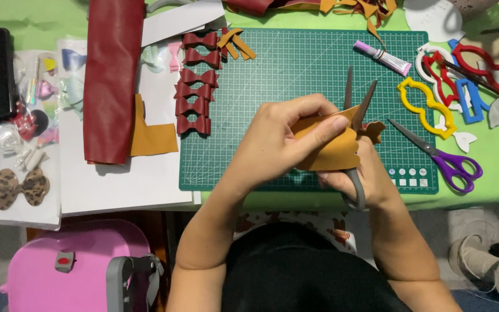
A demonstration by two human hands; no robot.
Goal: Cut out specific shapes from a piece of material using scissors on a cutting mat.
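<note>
Pinching a tan leather piece (333, 147) between thumb and fingers, the left hand (281, 141) is closed on it and lifts it above the near edge of the green cutting mat (295, 75), likely to turn it for the blades. The right hand (365, 173) is wrapped through the handles of grey scissors (358, 110), blades parted in the leather. Purple-handled scissors (440, 156) lie at the mat's right edge, dark red bows (194, 84) along its left.
</note>
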